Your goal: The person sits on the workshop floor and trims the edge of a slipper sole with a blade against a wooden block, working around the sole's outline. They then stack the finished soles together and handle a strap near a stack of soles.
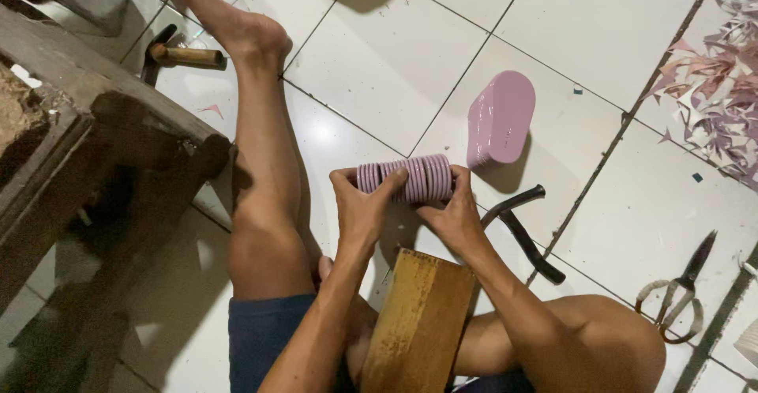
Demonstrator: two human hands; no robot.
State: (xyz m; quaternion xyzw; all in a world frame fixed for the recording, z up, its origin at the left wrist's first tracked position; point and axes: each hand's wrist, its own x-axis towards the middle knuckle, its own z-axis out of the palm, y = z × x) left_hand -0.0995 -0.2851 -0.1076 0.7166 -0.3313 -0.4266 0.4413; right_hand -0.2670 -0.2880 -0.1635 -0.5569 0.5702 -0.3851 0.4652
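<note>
Head view: both hands clamp a stack of pink discs (405,179), left hand (362,210) and right hand (452,213) at opposite ends, long axis left-right, above the floor (379,61), just beyond a wooden block (418,322).

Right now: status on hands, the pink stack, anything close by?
Left hand and right hand clamp the stack of pink soles endwise. Wooden block beneath. Black tool beside right hand.

head camera, looking steeply down, close over lap and floor tiles (379,54)
</note>
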